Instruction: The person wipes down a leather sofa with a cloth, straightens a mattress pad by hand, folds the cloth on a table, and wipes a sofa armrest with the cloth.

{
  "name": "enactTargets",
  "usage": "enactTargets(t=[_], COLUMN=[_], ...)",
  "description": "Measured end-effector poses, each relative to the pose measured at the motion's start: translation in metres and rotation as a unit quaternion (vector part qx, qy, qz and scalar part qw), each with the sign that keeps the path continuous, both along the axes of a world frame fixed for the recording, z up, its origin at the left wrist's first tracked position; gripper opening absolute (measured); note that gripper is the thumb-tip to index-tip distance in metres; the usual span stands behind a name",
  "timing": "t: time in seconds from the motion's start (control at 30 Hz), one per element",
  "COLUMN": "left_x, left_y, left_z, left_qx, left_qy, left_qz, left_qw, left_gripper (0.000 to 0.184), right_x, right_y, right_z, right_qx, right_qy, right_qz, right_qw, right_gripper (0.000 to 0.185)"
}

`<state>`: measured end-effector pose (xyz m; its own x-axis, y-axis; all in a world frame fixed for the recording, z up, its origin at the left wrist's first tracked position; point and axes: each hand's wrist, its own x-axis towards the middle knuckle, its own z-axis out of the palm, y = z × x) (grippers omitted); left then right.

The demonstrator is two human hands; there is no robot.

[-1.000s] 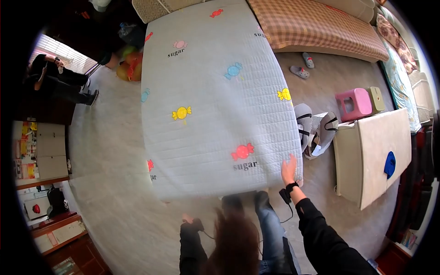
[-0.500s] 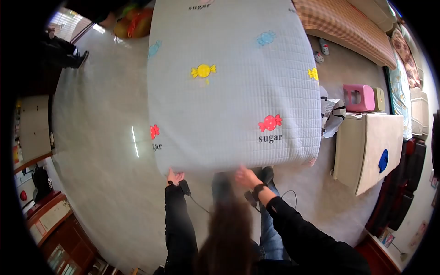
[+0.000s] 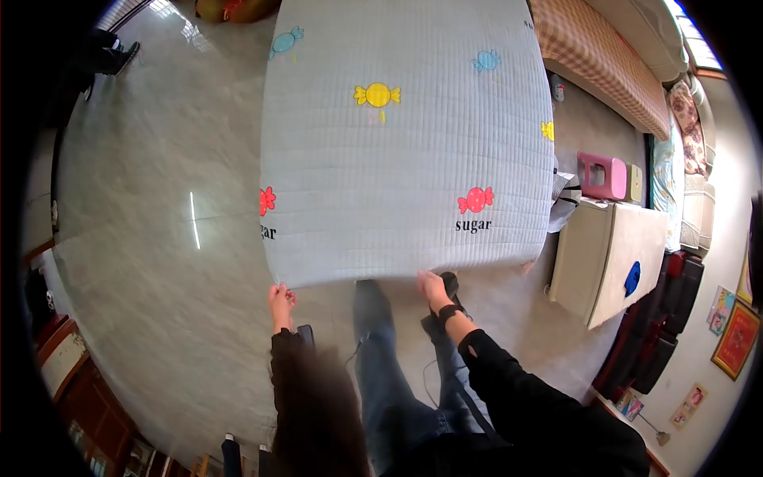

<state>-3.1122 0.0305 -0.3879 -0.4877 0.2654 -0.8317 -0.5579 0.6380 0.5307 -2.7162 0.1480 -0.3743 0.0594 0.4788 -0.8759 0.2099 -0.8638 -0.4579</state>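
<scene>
A pale grey quilted sheet [image 3: 413, 159] printed with candies and the word "sugar" spreads out in front of me, its near edge toward my body. My left hand [image 3: 281, 300] is closed on the near left corner, fingers curled in a pinch. Farther right along the same edge, my right hand [image 3: 434, 289] also grips the cloth, with the fingertips partly hidden by it. Between my hands the hem runs nearly straight, above my jeans and feet. What lies beneath the sheet is hidden.
To the right stand a beige-topped cabinet [image 3: 608, 258] with a blue item [image 3: 633, 279] on it, a pink stool [image 3: 604, 176] and a checked-cloth couch [image 3: 600, 60]. A person's dark shoe [image 3: 127, 59] shows at upper left. Wooden furniture [image 3: 87, 389] is at lower left.
My left hand has moved outward to the left and turned into a closed pinch on the corner. My right hand now holds the hem, which looks tauter. The view has shifted slightly.
</scene>
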Motion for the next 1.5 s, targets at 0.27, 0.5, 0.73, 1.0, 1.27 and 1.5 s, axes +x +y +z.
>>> enactTargets(t=[0.27, 0.5, 0.73, 1.0, 1.27, 1.5], left_x=[-0.021, -0.008, 0.109, 0.325, 0.202, 0.018], left_y=[0.0, 0.016, 0.144, 0.238, -0.013, -0.09], left_z=[-0.066, 0.003, 0.017, 0.024, 0.077, -0.002], left_qx=[-0.161, -0.313, -0.063, 0.139, -0.149, -0.26], left_qy=[-0.07, 0.386, 0.611, 0.484, 0.308, 0.207], left_qz=[-0.068, -0.406, -0.489, -0.713, -0.811, -0.89], left_qw=[0.982, 0.767, 0.619, 0.488, 0.474, 0.312], left_gripper=[0.034, 0.061, 0.061, 0.057, 0.036, 0.026], right_x=[0.0, 0.049, -0.032, 0.09, 0.519, 0.562], right_y=[0.01, -0.061, 0.082, 0.24, 0.041, -0.073], right_z=[-0.022, -0.004, 0.056, 0.051, 0.057, 0.036], right_qx=[-0.026, 0.037, 0.364, 0.456, -0.211, -0.259], right_qy=[-0.024, -0.165, 0.015, -0.17, -0.49, -0.434], right_qz=[0.133, 0.384, 0.348, 0.417, 0.308, 0.278], right_qw=[0.99, 0.908, 0.864, 0.767, 0.787, 0.817], right_gripper=[0.034, 0.024, 0.048, 0.072, 0.059, 0.025])
